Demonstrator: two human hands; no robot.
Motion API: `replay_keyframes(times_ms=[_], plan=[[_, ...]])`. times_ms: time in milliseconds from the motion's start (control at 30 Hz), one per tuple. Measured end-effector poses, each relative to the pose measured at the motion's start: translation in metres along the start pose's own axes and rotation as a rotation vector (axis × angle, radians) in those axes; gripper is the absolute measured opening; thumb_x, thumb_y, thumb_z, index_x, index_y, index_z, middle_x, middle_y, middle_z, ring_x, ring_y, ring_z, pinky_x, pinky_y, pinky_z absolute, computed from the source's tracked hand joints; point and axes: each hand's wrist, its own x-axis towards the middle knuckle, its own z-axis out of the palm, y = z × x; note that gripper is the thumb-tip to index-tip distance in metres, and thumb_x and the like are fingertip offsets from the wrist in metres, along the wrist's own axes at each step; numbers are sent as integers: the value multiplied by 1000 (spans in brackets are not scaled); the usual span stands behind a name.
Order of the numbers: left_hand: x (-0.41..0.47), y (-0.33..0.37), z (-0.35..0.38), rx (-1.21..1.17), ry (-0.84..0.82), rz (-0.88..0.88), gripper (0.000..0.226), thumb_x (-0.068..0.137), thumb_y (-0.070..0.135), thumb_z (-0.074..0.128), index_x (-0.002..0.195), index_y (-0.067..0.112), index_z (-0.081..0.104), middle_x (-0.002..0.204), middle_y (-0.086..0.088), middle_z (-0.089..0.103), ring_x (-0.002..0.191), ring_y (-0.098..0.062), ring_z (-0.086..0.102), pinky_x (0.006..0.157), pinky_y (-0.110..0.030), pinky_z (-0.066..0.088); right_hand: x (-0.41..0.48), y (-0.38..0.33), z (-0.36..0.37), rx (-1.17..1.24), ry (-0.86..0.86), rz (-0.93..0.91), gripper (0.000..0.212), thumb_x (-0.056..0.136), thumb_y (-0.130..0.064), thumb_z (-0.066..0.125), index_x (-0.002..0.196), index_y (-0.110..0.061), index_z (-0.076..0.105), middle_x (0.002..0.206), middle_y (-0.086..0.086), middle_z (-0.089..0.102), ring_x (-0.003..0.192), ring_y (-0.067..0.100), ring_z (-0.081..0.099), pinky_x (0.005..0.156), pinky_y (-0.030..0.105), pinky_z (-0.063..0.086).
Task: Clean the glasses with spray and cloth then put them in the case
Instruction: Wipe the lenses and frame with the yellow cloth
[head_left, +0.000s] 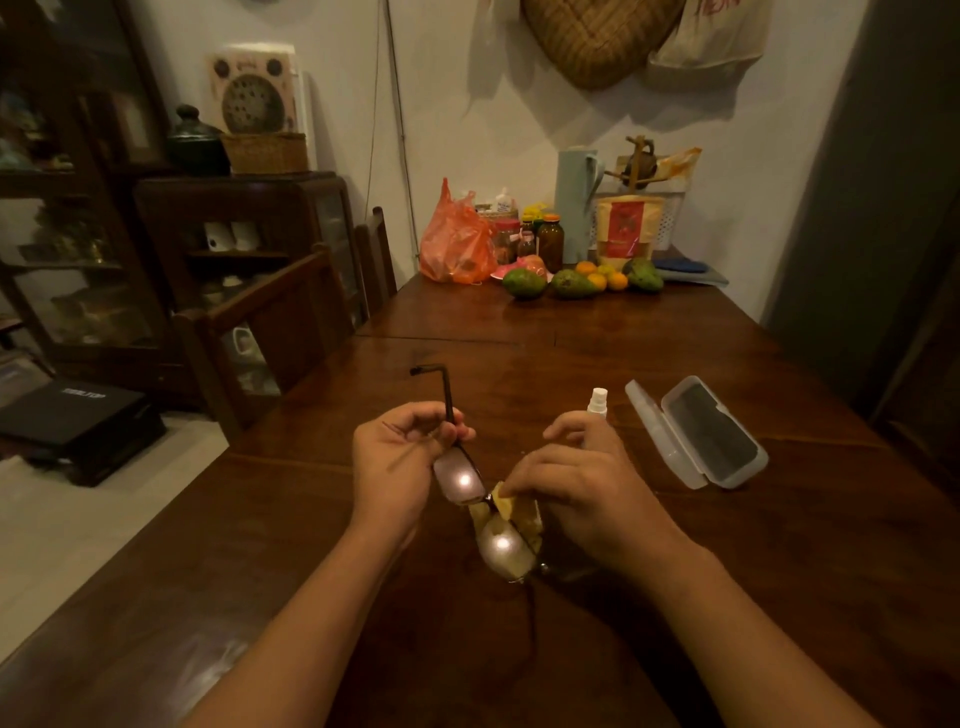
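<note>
Looking down past both forearms, I am seeing the glasses (480, 512) held above the dark wooden table (727, 571), with the frame running from upper left to lower right and one temple arm sticking up and away past the left hand. My left hand (400, 457) is pinching the frame near the hinge of the farther lens, its fingers curled closed around the temple. My right hand (576, 493) is pinching a yellow cloth (511, 512) against the bridge and the nearer lens, with the cloth bunching behind that lens and the fingers pressed together on it. Both lenses are catching a bright spot of light. Just beyond the right hand, the small white spray bottle (597, 402) is standing upright on the table, partly hidden by the knuckles. To its right the clear glasses case (698, 434) is lying open, lid back, with a dark lining showing inside, well apart from the glasses. Farther along, at the table's far end by the wall, I am making out avocados (524, 283), a few oranges (597, 275), an orange plastic bag (457, 239), brown jars (550, 241) and a pale blue jug (574, 202). Wooden chairs (291, 317) are standing along the left side, with a dark cabinet (218, 223) behind them.
</note>
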Motion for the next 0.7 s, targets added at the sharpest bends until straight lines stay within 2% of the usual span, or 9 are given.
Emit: replay_keyframes(times_ms=[33, 100, 200, 233, 333, 467, 533, 600, 700], plan=[[2, 0, -1, -3, 16, 7, 24, 84, -14, 60, 85, 7, 70, 76, -3, 75, 74, -22, 73, 68, -27, 58, -2, 2, 0, 42, 11, 27, 24, 85, -30, 60, 104, -39, 70, 107, -29, 62, 118, 11, 33, 83, 30, 33], [5, 1, -5, -1, 49, 10, 24, 84, -14, 60, 85, 8, 70, 75, -2, 75, 73, -20, 73, 67, -26, 58, 0, 1, -1, 103, -8, 7, 27, 81, -28, 68, 105, -41, 69, 110, -35, 57, 118, 10, 32, 83, 33, 36], [7, 0, -9, -31, 85, -11, 23, 84, -11, 61, 83, 10, 72, 74, -4, 74, 72, -20, 73, 65, -25, 57, 8, -13, -3, 143, 6, -118, 63, 59, -12, 91, 108, -36, 60, 131, -48, 38, 113, 4, 34, 72, 39, 48], [7, 0, -9, -33, 88, -15, 25, 84, -9, 62, 81, 12, 73, 74, -5, 74, 72, -21, 73, 65, -26, 57, 9, -16, -3, 124, -47, -147, 67, 56, -10, 93, 108, -37, 61, 134, -45, 40, 115, 7, 34, 74, 40, 49], [8, 0, -12, -20, 57, -15, 27, 84, -5, 64, 78, 18, 76, 76, -7, 75, 74, -23, 73, 67, -27, 57, 7, -18, -1, -9, -261, -206, 56, 69, -19, 86, 117, -39, 66, 127, -24, 60, 133, 12, 22, 92, 39, 30], [10, 1, -14, -45, 63, -20, 30, 85, -5, 63, 76, 20, 77, 76, -9, 74, 73, -22, 73, 65, -28, 57, 8, -15, -7, -95, -299, -182, 63, 69, -17, 84, 124, -40, 64, 134, -25, 57, 138, 20, 20, 92, 40, 20], [10, 2, -14, -50, 76, -21, 28, 85, -6, 62, 77, 17, 76, 76, -9, 73, 72, -22, 72, 65, -28, 57, 7, -16, -6, -92, -316, -173, 62, 74, -20, 76, 130, -42, 59, 140, -26, 51, 142, 20, 13, 92, 37, 12], [9, 3, -15, -67, 85, -27, 22, 86, -7, 61, 81, 11, 73, 75, -8, 73, 70, -21, 72, 64, -28, 58, 6, -18, -3, -86, -340, -171, 58, 80, -27, 70, 133, -43, 55, 145, -27, 45, 144, 18, 8, 94, 35, 12], [9, 6, -18, -67, 102, -31, 16, 86, -7, 61, 84, 6, 71, 73, -5, 73, 70, -20, 72, 66, -29, 59, 6, -18, -1, -91, -378, -161, 50, 83, -32, 66, 131, -46, 55, 146, -30, 41, 146, 20, 8, 98, 41, 21]])
